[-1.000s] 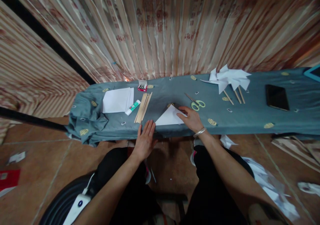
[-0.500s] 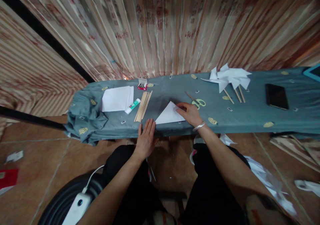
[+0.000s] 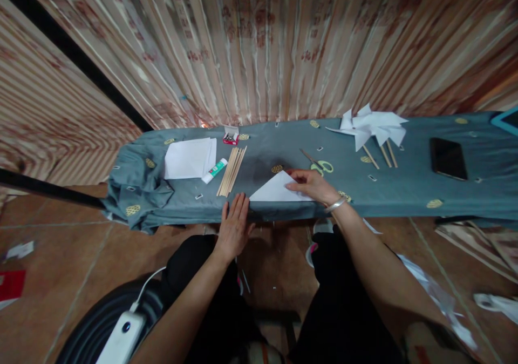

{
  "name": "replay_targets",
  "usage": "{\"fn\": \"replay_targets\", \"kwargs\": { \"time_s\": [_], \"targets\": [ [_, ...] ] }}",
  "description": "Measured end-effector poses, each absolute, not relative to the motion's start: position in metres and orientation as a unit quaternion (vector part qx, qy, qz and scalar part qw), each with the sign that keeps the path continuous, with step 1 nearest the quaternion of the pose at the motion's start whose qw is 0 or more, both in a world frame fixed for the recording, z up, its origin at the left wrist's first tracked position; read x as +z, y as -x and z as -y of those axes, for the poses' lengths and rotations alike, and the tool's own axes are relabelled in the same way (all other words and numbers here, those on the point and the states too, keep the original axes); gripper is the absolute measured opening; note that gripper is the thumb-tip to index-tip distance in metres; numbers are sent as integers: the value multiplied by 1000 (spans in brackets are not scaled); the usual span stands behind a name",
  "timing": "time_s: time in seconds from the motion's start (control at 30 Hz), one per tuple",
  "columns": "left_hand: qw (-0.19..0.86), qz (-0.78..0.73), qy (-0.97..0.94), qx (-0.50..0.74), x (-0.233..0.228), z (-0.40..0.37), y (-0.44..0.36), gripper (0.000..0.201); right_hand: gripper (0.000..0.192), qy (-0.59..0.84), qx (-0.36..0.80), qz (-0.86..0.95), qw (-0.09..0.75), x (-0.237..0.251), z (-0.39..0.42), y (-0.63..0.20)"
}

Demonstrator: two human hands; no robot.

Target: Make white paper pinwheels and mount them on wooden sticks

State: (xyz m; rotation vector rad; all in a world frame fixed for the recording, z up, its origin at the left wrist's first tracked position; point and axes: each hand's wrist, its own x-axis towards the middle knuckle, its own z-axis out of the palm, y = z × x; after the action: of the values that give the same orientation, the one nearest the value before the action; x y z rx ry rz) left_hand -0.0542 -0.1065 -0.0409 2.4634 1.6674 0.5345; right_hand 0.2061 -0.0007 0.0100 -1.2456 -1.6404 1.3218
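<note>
A sheet of white paper folded into a triangle (image 3: 272, 189) lies along the front edge of the cloth-covered table. My right hand (image 3: 313, 186) pinches its right side between thumb and fingers. Flat on the table's edge, my left hand (image 3: 235, 221) has its fingers stretched out, close by the paper's left corner. Wooden sticks (image 3: 232, 172) lie in a bundle just beyond the left fingertips. Scissors (image 3: 322, 166) with pale green handles rest behind the right hand.
Left of the sticks are a glue stick (image 3: 214, 170), a stack of white paper (image 3: 186, 160) and a small red box (image 3: 231, 135) of metal bits. Paper pinwheels (image 3: 378, 125) on sticks and a black phone (image 3: 448, 159) lie to the right. A striped curtain (image 3: 259, 51) hangs behind.
My right hand has shifted a little to the right and nearer the front edge. The paper's top corner has moved right and lower with it. My left hand is nearly still.
</note>
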Motion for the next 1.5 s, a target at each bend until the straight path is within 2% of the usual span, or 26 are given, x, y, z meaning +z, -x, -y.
{"fn": "replay_targets", "kwargs": {
  "time_s": [0.13, 0.2, 0.27, 0.37, 0.47, 0.63, 0.73, 0.83, 1.0, 1.13, 1.27, 1.37, 1.5],
  "targets": [
    [188, -561, -742, 317, -34, 106, 52, 70, 21, 502, 306, 682, 434, 26, 17, -210],
    [314, -556, -657, 401, -26, 102, 44, 76, 13, 494, 234, 712, 440, 34, 28, -206],
    [488, -532, -504, 474, -14, 93, 32, 79, 8, 488, 173, 735, 438, 39, 39, -198],
    [683, -456, -262, 507, 9, 76, 13, 67, 11, 468, 120, 776, 406, 40, 52, -185],
    [752, -395, -185, 495, 27, 57, 1, 45, 13, 437, 100, 809, 380, 36, 59, -176],
    [767, -404, -143, 478, 25, 34, -6, 23, 14, 412, 80, 832, 363, 30, 62, -175],
    [750, -418, -130, 495, 16, 26, -8, 21, 12, 420, 81, 831, 356, 29, 62, -178],
    [724, -432, -134, 521, 12, 21, -7, 19, 29, 427, 101, 825, 356, 31, 60, -185],
    [680, -452, -142, 559, 18, 14, -3, 8, 28, 553, 90, 735, 382, 29, 35, -221],
    [667, -434, -157, 584, 25, 9, -2, 12, 30, 691, 22, 682, 238, 13, 6, -250],
    [661, -421, -149, 603, 31, 6, -3, 12, 31, 722, -16, 681, 118, 4, -9, -250],
    [654, -420, -138, 614, 35, 3, -4, 9, 27, 733, -19, 677, 63, 6, -11, -241],
    [642, -408, -138, 634, 41, -1, -1, 11, 26, 734, -6, 678, 37, 10, -8, -239]
  ]
}}
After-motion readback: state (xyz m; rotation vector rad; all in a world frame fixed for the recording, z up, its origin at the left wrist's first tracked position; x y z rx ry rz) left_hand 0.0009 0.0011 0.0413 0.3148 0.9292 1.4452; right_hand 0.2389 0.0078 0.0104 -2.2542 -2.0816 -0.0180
